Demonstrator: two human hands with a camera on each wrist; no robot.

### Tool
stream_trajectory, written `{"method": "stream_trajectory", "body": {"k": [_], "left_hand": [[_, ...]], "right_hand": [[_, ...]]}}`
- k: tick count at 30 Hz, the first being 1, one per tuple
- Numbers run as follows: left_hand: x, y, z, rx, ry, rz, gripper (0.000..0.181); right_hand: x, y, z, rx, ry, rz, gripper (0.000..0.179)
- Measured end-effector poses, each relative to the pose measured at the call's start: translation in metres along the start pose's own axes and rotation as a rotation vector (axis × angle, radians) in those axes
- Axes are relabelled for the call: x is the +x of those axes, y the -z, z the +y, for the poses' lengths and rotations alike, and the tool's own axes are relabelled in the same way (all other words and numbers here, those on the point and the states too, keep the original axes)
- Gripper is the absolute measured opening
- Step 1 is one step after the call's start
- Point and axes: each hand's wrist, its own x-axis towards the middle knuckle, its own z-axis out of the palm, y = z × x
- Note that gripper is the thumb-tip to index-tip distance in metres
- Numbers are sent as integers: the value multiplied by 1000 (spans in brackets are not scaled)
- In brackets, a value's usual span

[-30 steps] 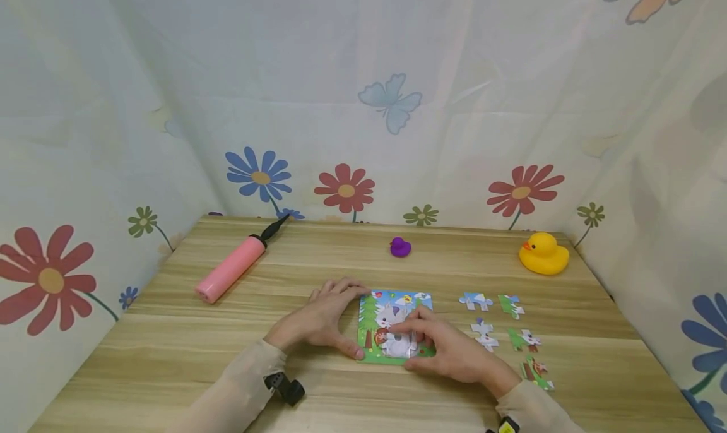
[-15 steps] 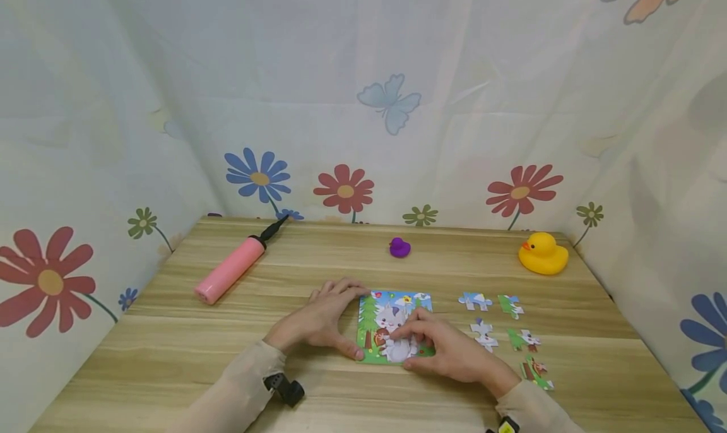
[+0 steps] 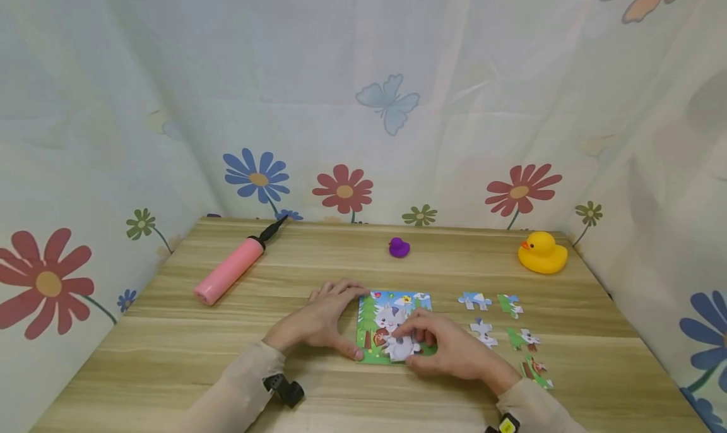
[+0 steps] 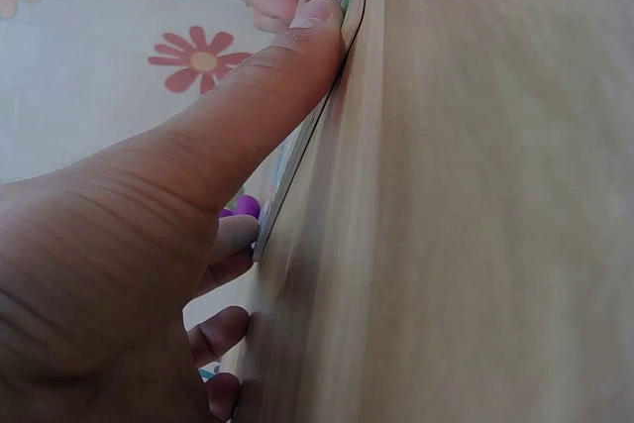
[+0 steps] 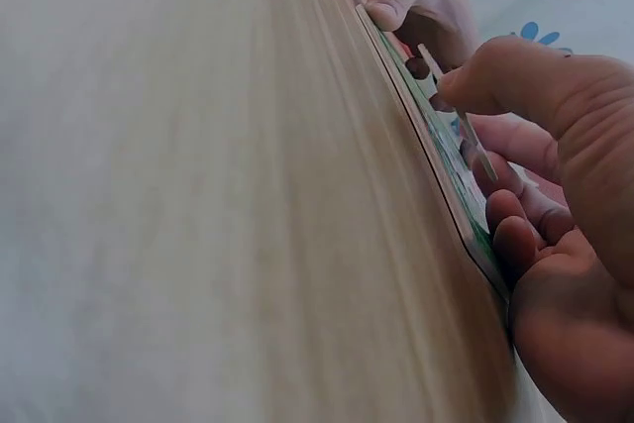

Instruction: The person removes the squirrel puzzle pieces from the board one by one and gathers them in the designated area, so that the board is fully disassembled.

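A jigsaw piece (image 3: pixel 400 349) with a grey and white animal body is pinched between the thumb and index finger of my right hand (image 3: pixel 451 351). In the right wrist view this piece (image 5: pixel 470 136) stands tilted over the picture board (image 5: pixel 420 106), clear of its surface along most of its length. My left hand (image 3: pixel 325 319) rests at the left side of the picture board (image 3: pixel 368 316), thumb on the near corner and index finger by the far corner. The board shows green trees, blue sky and a grey cat-like animal; my right hand hides part of its right side.
Several loose jigsaw pieces (image 3: pixel 484 333) lie on the wooden table (image 3: pixel 329 395) right of the board. A small purple duck (image 3: pixel 399 247) sits behind it, a yellow duck (image 3: pixel 542 254) at the back right, and a pink hand pump (image 3: pixel 230 271) at the left. A flowered curtain surrounds the table.
The pinched piece has shifted slightly and changed its tilt over the board, so more of its knobbed outline shows. Both hands stay almost in place; the left has not visibly moved.
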Motion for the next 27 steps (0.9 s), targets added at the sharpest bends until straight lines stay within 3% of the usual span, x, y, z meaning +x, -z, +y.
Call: {"method": "stream_trajectory", "body": {"k": [11, 16, 27], "left_hand": [[0, 2, 2, 6, -6, 3, 125], [-1, 1, 0, 5, -4, 0, 125], [0, 0, -1, 11, -2, 1, 125]], "right_hand": [[-1, 6, 6, 64, 33, 8, 38], [-3, 11, 5, 132, 5, 19, 40], [-18, 61, -4, 87, 43, 171, 41]]}}
